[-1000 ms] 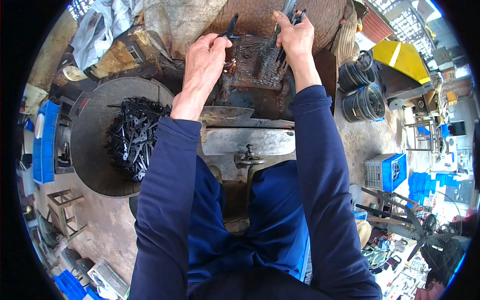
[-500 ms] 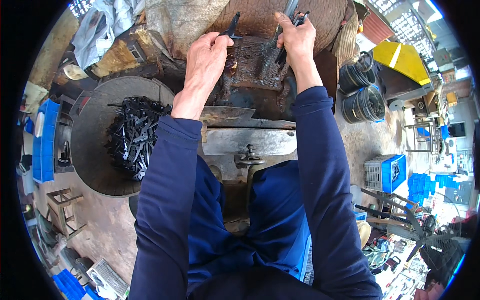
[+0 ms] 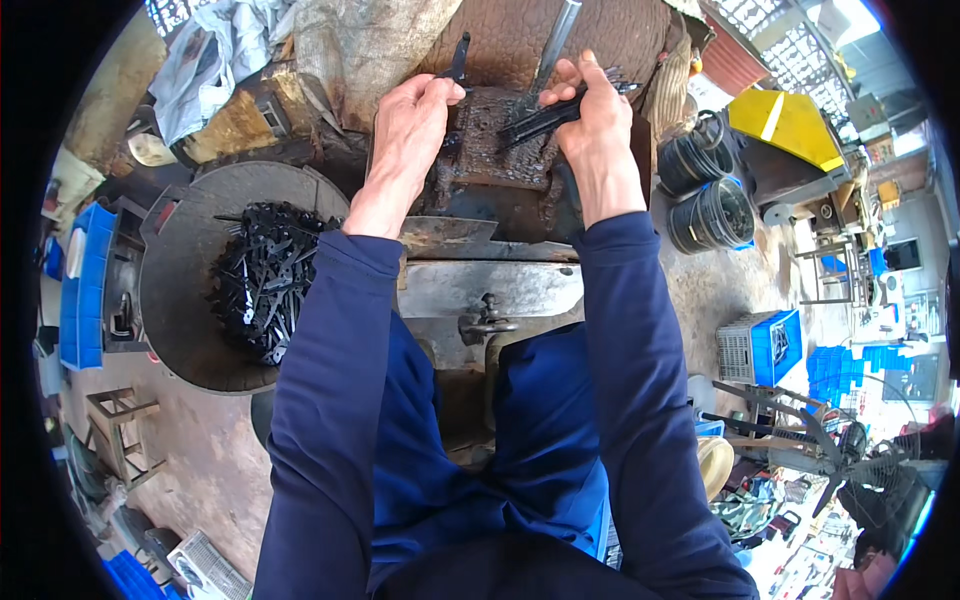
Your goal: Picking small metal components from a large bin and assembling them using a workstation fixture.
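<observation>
Between thumb and fingers, my left hand (image 3: 405,135) pinches one slim black metal piece (image 3: 460,58) that points up and away from me. A bundle of similar dark strips (image 3: 545,122) lies across my right hand (image 3: 598,125), its thumb raised and fingers curled around them. Both hands are over a rough, dirt-caked metal block (image 3: 493,150). Just beyond it a grey metal bar (image 3: 556,45) slants upward near my right fingers. Left of my left forearm, a wide round tub (image 3: 185,300) holds a heap of black metal pieces (image 3: 265,280).
A pale bench edge (image 3: 430,288) with a small clamp screw (image 3: 488,320) is before my knees. Dark buckets (image 3: 710,215) and a blue crate (image 3: 775,345) stand on the right, with a fan (image 3: 850,465) nearer me. A wooden stool (image 3: 120,435) is at left.
My right hand has turned and come slightly nearer me, so the bundle now lies across it in plain sight. My left hand still holds its piece, now pointing more upright.
</observation>
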The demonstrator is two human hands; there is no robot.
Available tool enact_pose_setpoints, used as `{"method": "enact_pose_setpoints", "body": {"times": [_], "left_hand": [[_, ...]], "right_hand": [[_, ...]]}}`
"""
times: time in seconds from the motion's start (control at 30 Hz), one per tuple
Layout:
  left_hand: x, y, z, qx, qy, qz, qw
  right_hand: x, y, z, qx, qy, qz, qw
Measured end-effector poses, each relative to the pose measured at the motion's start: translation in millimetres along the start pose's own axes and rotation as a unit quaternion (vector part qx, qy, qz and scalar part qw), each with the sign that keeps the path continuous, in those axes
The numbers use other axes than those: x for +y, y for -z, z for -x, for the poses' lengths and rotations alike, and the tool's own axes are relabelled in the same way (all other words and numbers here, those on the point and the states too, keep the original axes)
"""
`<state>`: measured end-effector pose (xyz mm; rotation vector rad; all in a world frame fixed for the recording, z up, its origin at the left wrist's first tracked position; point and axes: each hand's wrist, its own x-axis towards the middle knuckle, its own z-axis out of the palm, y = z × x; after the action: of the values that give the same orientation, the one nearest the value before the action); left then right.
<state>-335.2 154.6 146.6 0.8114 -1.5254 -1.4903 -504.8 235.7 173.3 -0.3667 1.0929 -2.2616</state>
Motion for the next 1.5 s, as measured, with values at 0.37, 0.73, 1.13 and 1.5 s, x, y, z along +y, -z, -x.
{"method": "enact_pose_setpoints", "body": {"times": [0.37, 0.73, 1.13, 1.5], "left_hand": [[21, -24, 9, 0.013, 0.171, 0.34, 0.925], [30, -40, 19, 0.04, 0.19, 0.502, 0.843], [40, -24, 30, -0.072, 0.05, 0.312, 0.946], [44, -22, 36, -0.216, -0.021, 0.066, 0.974]], "right_hand": [[-7, -35, 50, -0.005, -0.057, -0.134, 0.989], [-7, -46, 91, 0.0, -0.021, -0.094, 0.995], [-29, -24, 95, -0.129, -0.055, -0.008, 0.99], [-41, -6, 106, -0.231, -0.145, 0.292, 0.917]]}}
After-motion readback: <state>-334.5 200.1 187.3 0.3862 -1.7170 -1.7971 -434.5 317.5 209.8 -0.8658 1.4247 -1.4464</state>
